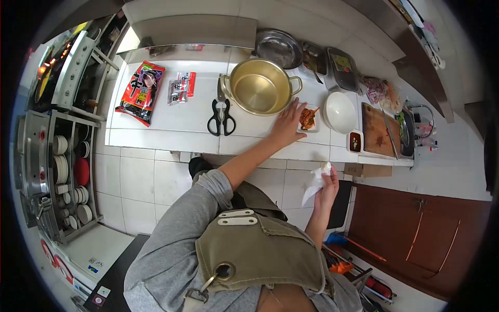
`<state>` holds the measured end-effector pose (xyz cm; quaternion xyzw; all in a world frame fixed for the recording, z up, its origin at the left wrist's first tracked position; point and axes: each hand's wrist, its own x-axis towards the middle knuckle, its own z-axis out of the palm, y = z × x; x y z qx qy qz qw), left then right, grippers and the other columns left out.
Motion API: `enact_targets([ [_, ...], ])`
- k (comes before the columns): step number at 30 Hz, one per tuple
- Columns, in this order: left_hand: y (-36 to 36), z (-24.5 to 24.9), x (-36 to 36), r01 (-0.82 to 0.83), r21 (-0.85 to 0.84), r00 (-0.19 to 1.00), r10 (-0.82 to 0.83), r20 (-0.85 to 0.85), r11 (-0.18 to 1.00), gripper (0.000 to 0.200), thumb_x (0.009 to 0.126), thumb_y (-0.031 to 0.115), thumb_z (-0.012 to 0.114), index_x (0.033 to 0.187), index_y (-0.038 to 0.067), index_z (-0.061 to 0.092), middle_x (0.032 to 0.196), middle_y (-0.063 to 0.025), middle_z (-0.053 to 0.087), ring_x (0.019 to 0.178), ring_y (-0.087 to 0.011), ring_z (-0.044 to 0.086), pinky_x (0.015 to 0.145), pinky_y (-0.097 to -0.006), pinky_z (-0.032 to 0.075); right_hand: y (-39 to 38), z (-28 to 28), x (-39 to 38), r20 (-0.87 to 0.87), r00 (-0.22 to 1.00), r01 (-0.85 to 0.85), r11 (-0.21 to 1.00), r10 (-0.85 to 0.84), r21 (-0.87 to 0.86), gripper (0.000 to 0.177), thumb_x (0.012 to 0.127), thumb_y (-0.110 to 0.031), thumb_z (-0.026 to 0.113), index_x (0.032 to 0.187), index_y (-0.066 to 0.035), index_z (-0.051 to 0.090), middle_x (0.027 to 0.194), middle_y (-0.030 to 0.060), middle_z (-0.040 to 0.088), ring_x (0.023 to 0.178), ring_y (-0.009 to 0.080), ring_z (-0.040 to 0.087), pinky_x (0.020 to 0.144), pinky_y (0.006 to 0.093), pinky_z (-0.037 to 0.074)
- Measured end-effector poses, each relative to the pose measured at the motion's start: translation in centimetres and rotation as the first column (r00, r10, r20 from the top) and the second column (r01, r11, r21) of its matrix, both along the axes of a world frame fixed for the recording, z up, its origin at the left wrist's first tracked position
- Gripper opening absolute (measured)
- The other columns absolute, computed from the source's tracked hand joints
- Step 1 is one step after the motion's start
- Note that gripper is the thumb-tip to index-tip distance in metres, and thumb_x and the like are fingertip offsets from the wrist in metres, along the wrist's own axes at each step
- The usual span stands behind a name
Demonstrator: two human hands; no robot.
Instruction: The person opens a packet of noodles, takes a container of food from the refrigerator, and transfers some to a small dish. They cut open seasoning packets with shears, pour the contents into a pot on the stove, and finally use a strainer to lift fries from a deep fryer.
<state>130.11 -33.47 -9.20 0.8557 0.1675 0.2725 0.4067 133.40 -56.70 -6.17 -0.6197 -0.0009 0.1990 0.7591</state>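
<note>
My left hand [287,125] reaches over the white counter, its fingers spread along the left edge of a small white dish of kimchi-like red food [307,119]. Whether the fingertips press on the dish is hard to make out. Just behind that hand stands a gold two-handled pot [261,87], with nothing visible in it. Lower down, in front of the counter's edge, my right hand [327,191] is closed on a crumpled white tissue [315,185]. A white bowl [340,113] and a small dish of dark red sauce [355,141] sit right of the kimchi dish.
Black-handled scissors [222,117], sachets [182,88] and a red noodle packet [141,92] lie left of the pot. Metal basin [279,49] and tray [341,69] stand behind. At right, a knife [389,132] rests on a wooden cutting board [375,130] beside the sink.
</note>
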Motion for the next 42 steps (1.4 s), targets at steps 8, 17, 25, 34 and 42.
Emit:
enact_targets([
  [8, -5.8, -0.5, -11.2, 0.165, -0.444, 0.977, -0.086, 0.193, 0.881, 0.059, 0.075, 0.013, 0.062, 0.126, 0.003, 0.033, 0.128, -0.0193, 0.036, 0.117, -0.0349, 0.041, 0.099, -0.0418, 0.033, 4.4, -0.9, -3.6, -0.173, 0.966, -0.152, 0.965, 0.190, 0.212, 0.033, 0.081, 0.007, 0.040, 0.110, -0.003, 0.051, 0.102, 0.0105, 0.057, 0.094, 0.0213, 0.057, 0.083, 0.0327, 0.048],
  [17, 3.9, 2.6, -18.4, -0.599, 0.165, 0.784, 0.616, -0.077, 0.784, 0.075, 0.065, 0.024, 0.072, 0.124, -0.002, 0.035, 0.116, -0.0211, 0.041, 0.105, -0.0358, 0.041, 0.088, -0.0423, 0.035, 12.6, -1.3, -7.8, -0.059, 0.818, -0.576, 0.814, 0.573, -0.075, 0.028, 0.084, -0.008, 0.042, 0.110, -0.005, 0.054, 0.102, 0.0082, 0.055, 0.092, 0.0169, 0.052, 0.074, 0.0248, 0.043],
  [25, 5.1, 1.1, -19.4, -0.575, 0.205, 0.791, 0.602, -0.106, 0.792, 0.076, 0.066, 0.027, 0.071, 0.125, -0.003, 0.033, 0.104, -0.0170, 0.044, 0.092, -0.0258, 0.044, 0.079, -0.0368, 0.037, 17.1, -1.7, -11.7, 0.602, 0.406, -0.247, 0.717, 0.688, -0.652, 0.041, 0.085, -0.005, 0.048, 0.124, 0.000, 0.040, 0.127, 0.0239, 0.034, 0.116, 0.0366, 0.036, 0.096, 0.0371, 0.033],
  [34, 8.0, 9.2, -32.6, -0.198, -0.880, 0.921, 0.389, -0.016, 0.432, 0.047, 0.078, 0.031, 0.044, 0.120, 0.010, 0.038, 0.102, -0.0069, 0.045, 0.087, -0.0123, 0.044, 0.073, -0.0250, 0.038, 25.0, -4.4, -15.5, 0.510, 0.150, 0.036, 0.511, 0.847, -0.859, 0.061, 0.087, -0.019, 0.046, 0.134, 0.008, 0.020, 0.141, 0.0240, 0.019, 0.131, 0.0369, 0.020, 0.106, 0.0486, 0.018],
  [42, 14.6, 12.8, -37.4, -0.364, -0.637, 0.805, 0.574, 0.152, 0.679, 0.063, 0.068, 0.044, 0.046, 0.118, 0.007, 0.036, 0.108, -0.0097, 0.041, 0.086, -0.0142, 0.042, 0.073, -0.0263, 0.037, 34.8, -5.7, -15.3, 0.603, 0.256, 0.146, 0.587, 0.755, -0.796, 0.060, 0.088, -0.020, 0.044, 0.137, 0.004, 0.018, 0.143, 0.0229, 0.018, 0.132, 0.0363, 0.019, 0.106, 0.0491, 0.016],
])
